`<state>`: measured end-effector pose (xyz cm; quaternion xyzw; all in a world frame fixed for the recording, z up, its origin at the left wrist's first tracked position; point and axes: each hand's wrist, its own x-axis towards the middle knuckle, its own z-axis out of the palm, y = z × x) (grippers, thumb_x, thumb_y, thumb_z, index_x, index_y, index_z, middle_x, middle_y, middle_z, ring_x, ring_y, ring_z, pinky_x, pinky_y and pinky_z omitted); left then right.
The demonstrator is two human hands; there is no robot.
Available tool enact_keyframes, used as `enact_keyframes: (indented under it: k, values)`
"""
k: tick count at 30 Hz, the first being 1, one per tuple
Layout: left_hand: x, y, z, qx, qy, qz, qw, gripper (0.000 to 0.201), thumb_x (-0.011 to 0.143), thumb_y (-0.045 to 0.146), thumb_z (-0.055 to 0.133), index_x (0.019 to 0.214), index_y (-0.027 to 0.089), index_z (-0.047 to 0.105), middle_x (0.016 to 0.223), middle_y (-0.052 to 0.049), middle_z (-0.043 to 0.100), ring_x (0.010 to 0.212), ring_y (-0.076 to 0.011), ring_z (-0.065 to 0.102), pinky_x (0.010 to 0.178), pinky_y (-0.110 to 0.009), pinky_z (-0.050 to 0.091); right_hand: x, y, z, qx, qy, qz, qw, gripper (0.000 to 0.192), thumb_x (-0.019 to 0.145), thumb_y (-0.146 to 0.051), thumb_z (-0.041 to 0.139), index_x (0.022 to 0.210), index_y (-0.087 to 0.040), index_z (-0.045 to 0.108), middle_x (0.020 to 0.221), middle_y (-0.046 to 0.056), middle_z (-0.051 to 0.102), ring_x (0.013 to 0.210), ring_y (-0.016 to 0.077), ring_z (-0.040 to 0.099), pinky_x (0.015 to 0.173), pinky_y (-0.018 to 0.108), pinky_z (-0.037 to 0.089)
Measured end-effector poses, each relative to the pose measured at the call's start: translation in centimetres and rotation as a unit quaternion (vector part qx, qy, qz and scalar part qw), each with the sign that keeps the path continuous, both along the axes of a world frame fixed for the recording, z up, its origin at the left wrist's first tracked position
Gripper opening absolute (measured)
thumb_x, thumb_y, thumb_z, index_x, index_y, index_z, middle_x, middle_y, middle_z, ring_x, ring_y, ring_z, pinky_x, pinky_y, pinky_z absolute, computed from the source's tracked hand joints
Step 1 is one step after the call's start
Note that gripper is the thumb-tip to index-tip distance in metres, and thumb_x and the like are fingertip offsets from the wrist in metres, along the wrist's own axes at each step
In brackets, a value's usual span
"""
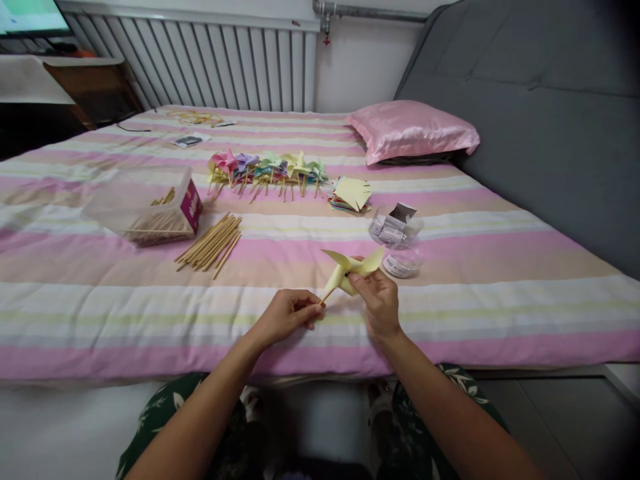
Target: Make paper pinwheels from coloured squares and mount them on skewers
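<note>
Between my hands is a yellow paper pinwheel [342,271] on a thin wooden stick [326,297]. My left hand [289,315] pinches the stick's lower end between thumb and fingers. My right hand [379,297] grips the pinwheel, its thumb pressing near the dark pin at the center. Just beyond my right hand stand a small round clear container [402,264] with a label and a larger clear container [395,227]. Loose wooden sticks [213,243] lie in a pile to the left. A stack of cut paper squares [351,193], yellow on top, lies farther back.
Finished pinwheels [270,167] in several colors lie in a row across the bed [150,333]. A clear plastic box [143,213] holding sticks rests on its side at left. Behind are a pink pillow [415,130], a grey headboard [540,133] and a radiator [210,60].
</note>
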<state>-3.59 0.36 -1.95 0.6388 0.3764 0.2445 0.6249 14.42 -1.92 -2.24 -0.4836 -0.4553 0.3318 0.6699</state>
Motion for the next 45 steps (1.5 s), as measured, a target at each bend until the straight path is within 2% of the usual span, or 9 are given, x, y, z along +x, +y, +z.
enact_keyframes:
  k: [14, 27, 33, 39, 45]
  values:
    - [-0.08, 0.0, -0.07, 0.011, 0.014, -0.011, 1.0, 0.023, 0.078, 0.033, 0.06, 0.081, 0.011, 0.065, 0.071, -0.004, 0.063, 0.055, -0.01, 0.055, 0.056, -0.023, 0.044, -0.23, 0.23, -0.43, -0.011, 0.074, 0.012, 0.997, 0.034, 0.073, -0.03, 0.067, 0.105, -0.019, 0.064, 0.099, 0.005, 0.067, 0.097, 0.021, 0.059, 0.089, 0.037, 0.043]
    - [0.03, 0.0, -0.16, 0.016, 0.024, -0.012, 1.0, 0.024, 0.078, 0.034, 0.06, 0.078, 0.011, 0.065, 0.069, -0.004, 0.062, 0.054, -0.0097, 0.054, 0.055, -0.023, 0.044, -0.13, 0.15, -0.49, -0.042, 0.042, -0.012, 0.998, 0.029, 0.071, -0.034, 0.068, 0.094, -0.017, 0.066, 0.095, 0.006, 0.068, 0.091, 0.0215, 0.061, 0.082, 0.036, 0.046]
    - [0.13, -0.01, 0.06, 0.011, 0.018, -0.011, 1.0, 0.024, 0.078, 0.035, 0.06, 0.08, 0.011, 0.066, 0.069, -0.004, 0.062, 0.054, -0.0097, 0.054, 0.055, -0.022, 0.044, -0.24, 0.32, -0.64, -0.055, 0.09, -0.018, 0.994, 0.035, 0.068, -0.034, 0.071, 0.097, -0.016, 0.065, 0.089, 0.005, 0.069, 0.086, 0.0206, 0.062, 0.081, 0.036, 0.047]
    - [0.15, -0.16, 0.36, -0.003, 0.011, -0.008, 1.0, 0.025, 0.078, 0.033, 0.06, 0.088, 0.011, 0.065, 0.075, -0.005, 0.063, 0.056, -0.0098, 0.055, 0.056, -0.023, 0.044, -0.5, 0.49, -0.01, -0.09, 0.176, -0.037, 0.98, 0.029, 0.062, -0.034, 0.075, 0.082, -0.014, 0.067, 0.08, 0.004, 0.069, 0.072, 0.0179, 0.062, 0.071, 0.032, 0.049]
    - [0.22, -0.21, 0.56, 0.016, 0.034, 0.0, 0.999, 0.024, 0.078, 0.035, 0.059, 0.08, 0.011, 0.065, 0.07, -0.004, 0.063, 0.054, -0.0102, 0.055, 0.054, -0.022, 0.043, -0.4, 0.51, -0.12, -0.084, 0.161, -0.041, 0.983, 0.029, 0.064, -0.035, 0.073, 0.083, -0.014, 0.067, 0.078, 0.003, 0.069, 0.07, 0.0168, 0.061, 0.069, 0.031, 0.048]
